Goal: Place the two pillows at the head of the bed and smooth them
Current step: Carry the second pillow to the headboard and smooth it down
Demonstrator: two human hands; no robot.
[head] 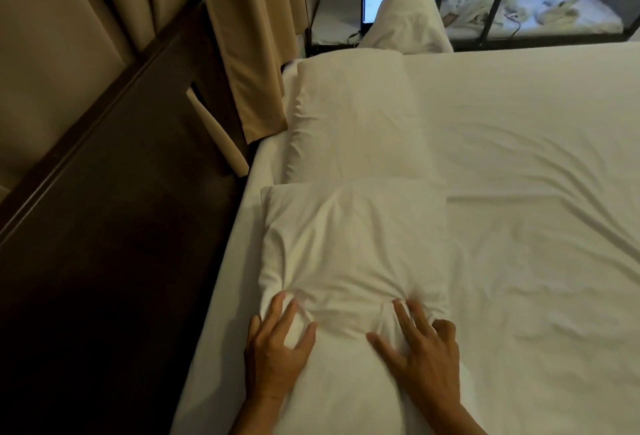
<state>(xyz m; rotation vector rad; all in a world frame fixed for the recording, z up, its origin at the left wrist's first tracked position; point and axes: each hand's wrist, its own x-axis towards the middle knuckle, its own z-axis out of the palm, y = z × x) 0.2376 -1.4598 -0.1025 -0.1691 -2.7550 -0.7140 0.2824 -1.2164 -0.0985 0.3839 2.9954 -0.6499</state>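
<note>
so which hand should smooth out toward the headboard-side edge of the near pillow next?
Left hand: it rests on the near pillow by that edge. Right hand sits nearer the open sheet.

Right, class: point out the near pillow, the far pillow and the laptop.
near pillow [353,244], head view, middle of its top face
far pillow [353,116], head view, middle of its top face
laptop [375,5], head view, lit screen
</note>
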